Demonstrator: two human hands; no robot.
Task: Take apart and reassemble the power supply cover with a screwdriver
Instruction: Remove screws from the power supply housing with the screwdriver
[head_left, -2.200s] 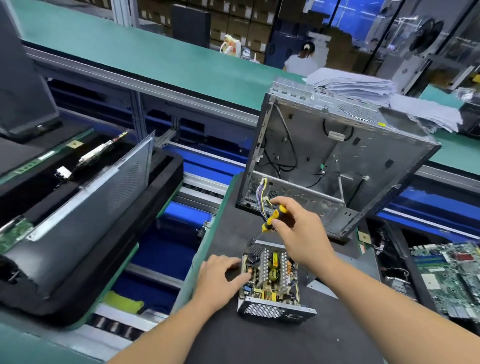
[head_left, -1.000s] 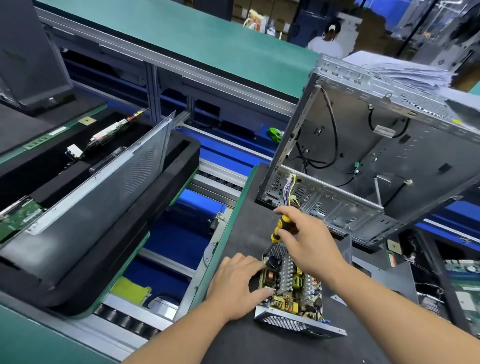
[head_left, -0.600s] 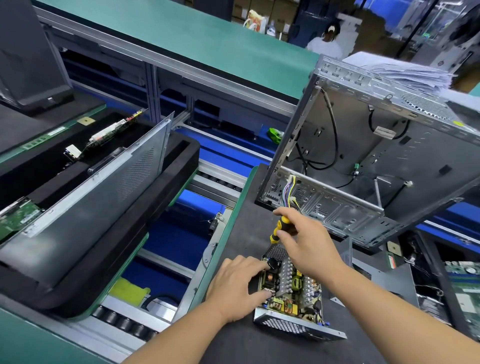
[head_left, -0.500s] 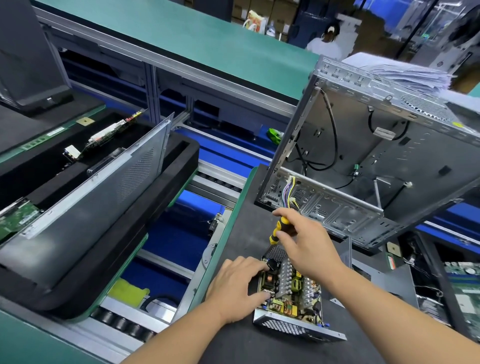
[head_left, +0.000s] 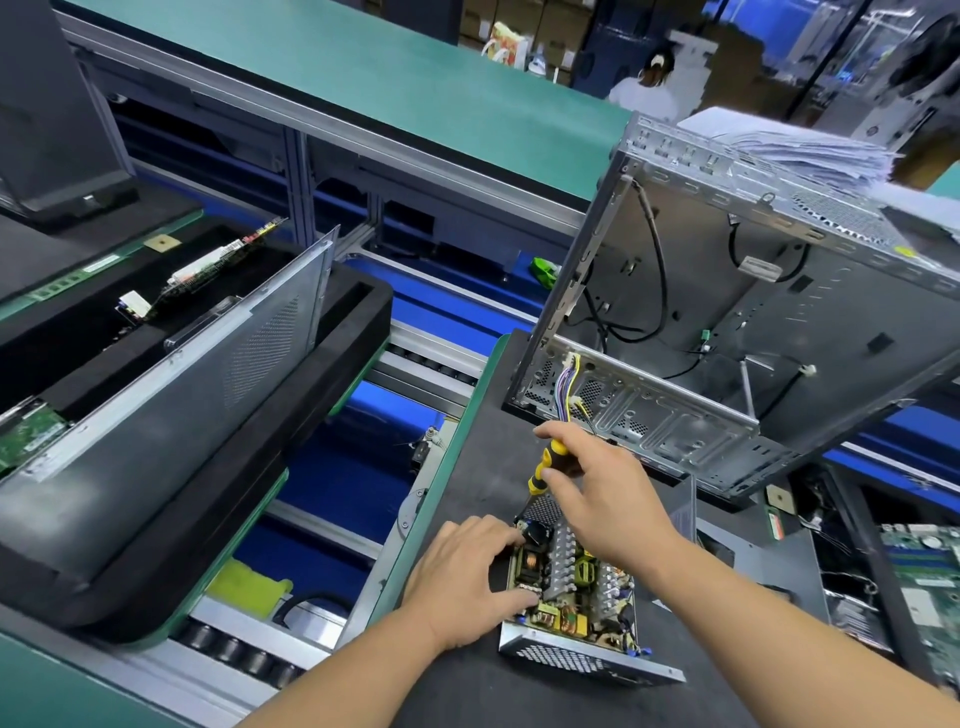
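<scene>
— Foam tray (head_left: 332, 395) far left, black, with a grey metal panel (head_left: 208, 384) leaning in it and circuit boards (head_left: 218, 262) lying behind. What's next along?

— Blue conveyor gap, then the dark work mat (head_left: 467, 467). Left hand (head_left: 462, 577) is down on it, palm low, fingers spread and pressed against the left side of the power supply (head_left: 576, 592). Thumb reaches the near corner of the board.

— And the unit itself?

— Sitting on the mat at bottom centre, cover off, coils and heat sinks showing, mesh grille facing the camera.

— Right hand?

— Right hand (head_left: 602, 499) is above the unit's far end, fingers and thumb pinched round the yellow-and-black screwdriver (head_left: 543, 467). Handle tilts up and away, the tip goes down at the far left corner of the supply. Can't tell whether it's seated in a screw.

— Behind that?

— Bare computer case (head_left: 727, 312), open side toward us, tilted, cables hanging inside, a coloured wire bundle (head_left: 569, 379) dropping just beyond the knuckles. Stack of papers (head_left: 800, 150) past its top edge, green motherboard (head_left: 930, 592) at far right.
</scene>
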